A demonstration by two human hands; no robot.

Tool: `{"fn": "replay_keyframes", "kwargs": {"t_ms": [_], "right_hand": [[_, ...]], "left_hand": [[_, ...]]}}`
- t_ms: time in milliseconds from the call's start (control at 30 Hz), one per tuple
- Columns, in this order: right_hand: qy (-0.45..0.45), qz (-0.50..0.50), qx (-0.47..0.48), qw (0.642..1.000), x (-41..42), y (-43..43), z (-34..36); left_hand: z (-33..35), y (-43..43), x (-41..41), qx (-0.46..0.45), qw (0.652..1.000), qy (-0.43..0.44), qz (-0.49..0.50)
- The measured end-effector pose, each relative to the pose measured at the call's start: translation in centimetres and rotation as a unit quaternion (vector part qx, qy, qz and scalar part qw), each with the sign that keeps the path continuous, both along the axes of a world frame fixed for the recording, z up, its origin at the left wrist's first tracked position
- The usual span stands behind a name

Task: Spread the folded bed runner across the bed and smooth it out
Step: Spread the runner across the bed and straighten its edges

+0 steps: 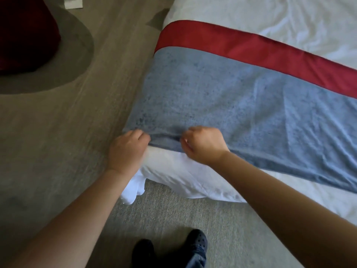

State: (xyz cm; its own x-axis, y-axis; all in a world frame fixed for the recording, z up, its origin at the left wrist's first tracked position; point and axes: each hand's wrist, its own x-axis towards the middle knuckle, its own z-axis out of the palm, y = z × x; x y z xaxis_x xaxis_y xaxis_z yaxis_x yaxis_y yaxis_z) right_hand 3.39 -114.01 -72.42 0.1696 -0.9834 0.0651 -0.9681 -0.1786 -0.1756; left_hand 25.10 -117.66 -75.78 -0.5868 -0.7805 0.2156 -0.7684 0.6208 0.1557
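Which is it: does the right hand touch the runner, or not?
Touching. The head view shows the right hand pinching the runner at its near edge.

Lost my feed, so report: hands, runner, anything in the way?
Both pinch near edge of runner: left hand, right hand. It lies across bed, some creases. Nothing blocking.

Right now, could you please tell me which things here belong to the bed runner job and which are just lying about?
For the job: blue-and-red bed runner, spread over the bed; left hand and right hand, both gripping its near edge.
Lying about: dark red rounded object on the floor; small white slip near it.
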Motion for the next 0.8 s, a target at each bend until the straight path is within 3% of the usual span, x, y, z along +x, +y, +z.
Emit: {"fn": "replay_keyframes", "kwargs": {"t_ms": [200, 333, 567, 700, 800], "right_hand": [[-0.073, -0.008, 0.109, 0.991, 1.1, -8.1, 0.5], [-0.052, 0.042, 0.144, 0.987, 2.2, -10.6, -1.0], [0.072, 0.161, 0.055, 0.983, 2.2, -11.5, -2.9], [0.03, 0.181, 0.007, 0.983, 2.4, -11.9, -2.6], [0.041, 0.299, -0.015, 0.953, 3.0, -13.2, -2.3]], "left_hand": [[-0.5, 0.2, 0.9, -0.04, 0.993, 0.082, -0.081], [-0.9, 0.2, 0.4, -0.074, 0.99, 0.088, -0.085], [-1.5, 0.1, 0.5, -0.035, 0.996, 0.044, -0.069], [-0.8, 0.5, 0.5, -0.002, 0.997, 0.067, -0.04], [-0.4, 1.1, 0.9, -0.004, 0.998, 0.059, 0.01]]}}
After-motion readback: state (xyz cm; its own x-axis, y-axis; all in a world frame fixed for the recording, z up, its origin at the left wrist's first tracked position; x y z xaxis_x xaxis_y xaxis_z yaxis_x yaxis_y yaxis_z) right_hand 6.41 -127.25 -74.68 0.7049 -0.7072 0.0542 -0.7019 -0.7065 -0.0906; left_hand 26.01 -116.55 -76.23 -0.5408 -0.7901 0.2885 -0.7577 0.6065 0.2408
